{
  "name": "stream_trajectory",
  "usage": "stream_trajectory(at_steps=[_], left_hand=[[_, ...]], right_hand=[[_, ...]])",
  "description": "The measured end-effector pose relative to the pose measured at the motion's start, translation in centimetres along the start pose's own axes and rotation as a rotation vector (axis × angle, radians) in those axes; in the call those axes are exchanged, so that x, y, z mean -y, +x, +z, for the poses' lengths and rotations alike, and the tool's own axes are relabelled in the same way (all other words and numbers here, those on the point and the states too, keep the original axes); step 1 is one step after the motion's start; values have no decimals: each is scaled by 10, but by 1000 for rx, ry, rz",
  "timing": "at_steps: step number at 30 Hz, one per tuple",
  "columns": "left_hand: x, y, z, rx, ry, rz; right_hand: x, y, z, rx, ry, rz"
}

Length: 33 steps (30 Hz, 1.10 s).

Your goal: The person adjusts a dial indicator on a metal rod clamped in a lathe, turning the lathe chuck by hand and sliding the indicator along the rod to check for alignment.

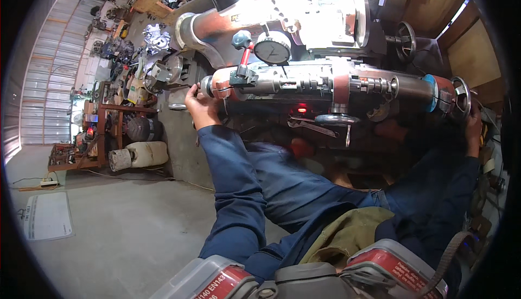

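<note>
Two hands [203, 107] [474, 128], one dial gauge [272, 52]

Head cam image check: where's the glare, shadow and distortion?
Head view: glare washes out the machine housing at top centre; head view: deep shadow below the machine, with the right hand dimmer than the left hand; head view: fisheye bends the corrugated wall near the left rim; head view: the dial gauge has a clear outline.

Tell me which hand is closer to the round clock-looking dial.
Left. The left hand is left of and below the dial in the picture; the right hand is much farther, by the handwheel at the far right.
</note>
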<state>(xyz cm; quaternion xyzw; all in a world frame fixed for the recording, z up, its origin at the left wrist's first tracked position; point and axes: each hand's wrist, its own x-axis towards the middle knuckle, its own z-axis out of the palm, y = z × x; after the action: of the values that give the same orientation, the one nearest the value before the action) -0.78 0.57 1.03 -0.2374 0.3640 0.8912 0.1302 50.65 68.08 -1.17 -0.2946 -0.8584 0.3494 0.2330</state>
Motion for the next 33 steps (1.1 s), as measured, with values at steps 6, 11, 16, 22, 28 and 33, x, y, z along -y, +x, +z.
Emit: stream_trajectory(at_steps=[6, 11, 16, 22, 28, 33], left_hand=[[2, 7, 0, 7, 32, 21], [2, -6, 5, 3, 30, 14], [4, -4, 5, 7, 36, 22], [9, -15, 14, 34, 98, 55], [11, -16, 15, 21, 82, 47], [12, -21, 17, -3, 102, 74]], right_hand=[[24, -1, 25, -178, 11, 140], [103, 3, 28, -167, 885, 194], [66, 6, 13, -143, 932, 230], [71, 15, 22, -133, 87, -119], [65, 17, 29, 8, 46, -160], [30, -1, 31, -15, 260, 256]])
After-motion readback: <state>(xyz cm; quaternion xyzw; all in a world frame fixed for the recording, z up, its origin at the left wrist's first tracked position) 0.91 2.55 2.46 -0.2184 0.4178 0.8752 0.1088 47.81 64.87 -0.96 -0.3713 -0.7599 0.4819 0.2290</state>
